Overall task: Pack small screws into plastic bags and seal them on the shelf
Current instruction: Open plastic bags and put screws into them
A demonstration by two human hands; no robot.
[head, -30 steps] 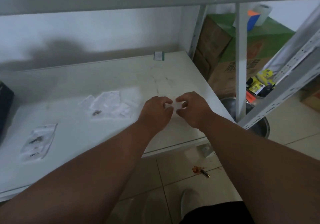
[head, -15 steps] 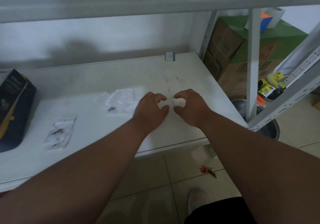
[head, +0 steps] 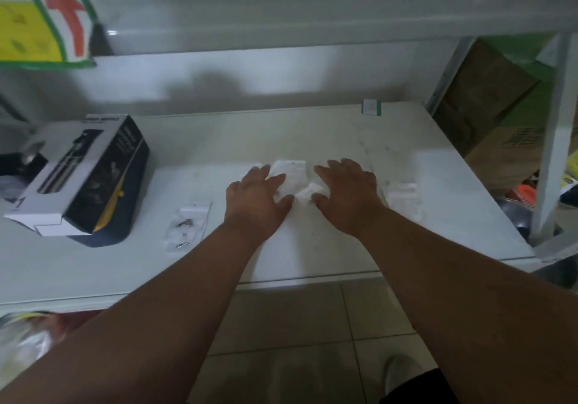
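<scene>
Our left hand (head: 258,199) and right hand (head: 347,194) lie spread, palms down, gripping nothing; the small bag (head: 308,191) sits between them, nearer our right thumb.

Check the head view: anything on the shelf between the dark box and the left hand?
Yes. In the head view a clear bag holding screws lies flat between the dark box and the left hand, touching neither.

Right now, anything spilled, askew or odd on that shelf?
No spill shows. The dark carton lies on its side at the left with an end flap open. A bag of screws sits beside it. Both hands rest spread over the loose bags.
</scene>
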